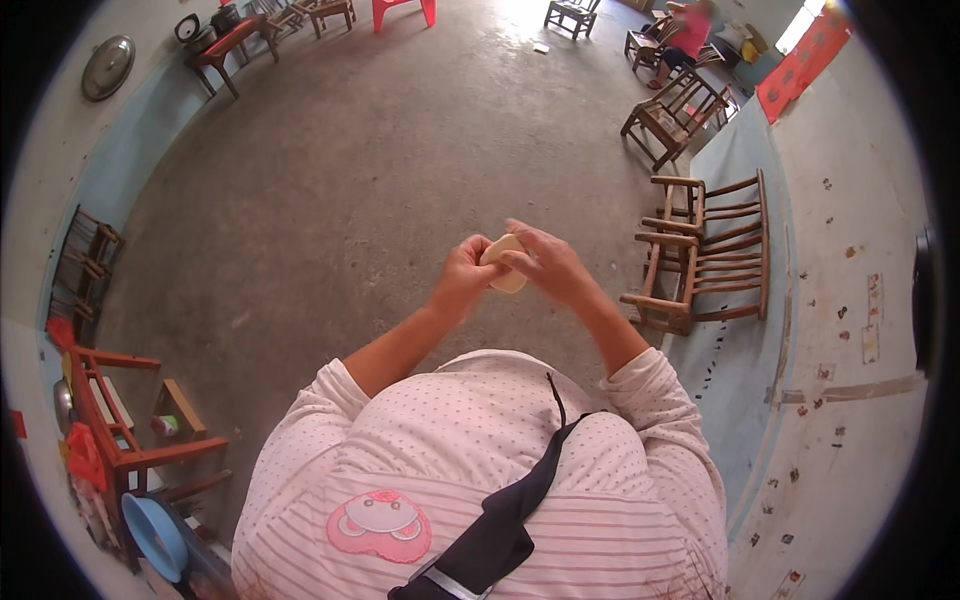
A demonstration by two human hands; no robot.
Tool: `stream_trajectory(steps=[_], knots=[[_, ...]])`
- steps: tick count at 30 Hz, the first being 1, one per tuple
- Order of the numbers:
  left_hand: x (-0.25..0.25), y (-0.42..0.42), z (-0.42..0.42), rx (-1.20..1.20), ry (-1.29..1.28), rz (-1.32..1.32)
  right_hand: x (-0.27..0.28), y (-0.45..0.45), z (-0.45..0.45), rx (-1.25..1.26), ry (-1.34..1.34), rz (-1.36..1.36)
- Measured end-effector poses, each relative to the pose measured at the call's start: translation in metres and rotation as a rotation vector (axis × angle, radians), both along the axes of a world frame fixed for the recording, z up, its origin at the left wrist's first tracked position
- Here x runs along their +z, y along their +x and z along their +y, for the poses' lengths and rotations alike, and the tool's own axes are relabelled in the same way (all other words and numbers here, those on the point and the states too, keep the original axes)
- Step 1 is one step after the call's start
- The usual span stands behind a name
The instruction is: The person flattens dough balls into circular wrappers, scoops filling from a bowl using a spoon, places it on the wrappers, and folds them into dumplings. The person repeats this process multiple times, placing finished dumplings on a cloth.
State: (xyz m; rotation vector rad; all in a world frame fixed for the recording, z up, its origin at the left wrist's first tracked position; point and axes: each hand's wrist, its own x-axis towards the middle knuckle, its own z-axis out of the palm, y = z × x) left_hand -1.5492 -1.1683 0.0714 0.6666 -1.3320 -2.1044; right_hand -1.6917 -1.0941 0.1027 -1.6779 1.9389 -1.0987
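Note:
Both hands meet in front of my body, above the concrete floor. Between them is a flat, rounded, cream-coloured piece (508,280) that looks like dough, though its material cannot be told for sure. My left hand (471,271) pinches its left edge between thumb and fingers. On the other side, my right hand (546,261) has its thumb on the near face and its fingers reaching over the top edge. The fingers partly cover the piece. A black strap (510,517) hangs across the patterned pink and white top.
Wooden chairs (694,251) stand along the right wall. Another wooden chair (670,116) and a seated person (686,37) are at the upper right. At the lower left are a red wooden frame (176,448) and a blue basin (155,534). A red-topped table (229,41) stands upper left.

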Motion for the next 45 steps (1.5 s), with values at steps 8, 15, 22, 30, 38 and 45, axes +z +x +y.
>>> stream_trajectory(steps=[8,15,22,30,38,45], knots=[[-0.005,0.005,-0.006,-0.005,0.125,0.0,0.005,-0.007,0.01,0.006,0.232,-0.17],[-0.009,0.007,-0.005,-0.04,0.081,0.007,-0.008,-0.021,0.013,0.059,0.1,-0.245],[-0.017,0.005,0.003,0.008,0.056,0.049,-0.008,-0.006,0.003,-0.062,-0.084,-0.366],[-0.009,0.004,0.011,-0.124,0.091,0.084,-0.014,-0.002,0.004,0.066,0.097,-0.031],[-0.007,0.01,0.006,-0.062,0.121,-0.065,-0.021,-0.02,0.008,0.004,0.085,-0.212],[-0.005,0.011,0.005,-0.004,0.155,-0.034,-0.006,-0.018,0.025,-0.013,0.215,-0.561]])
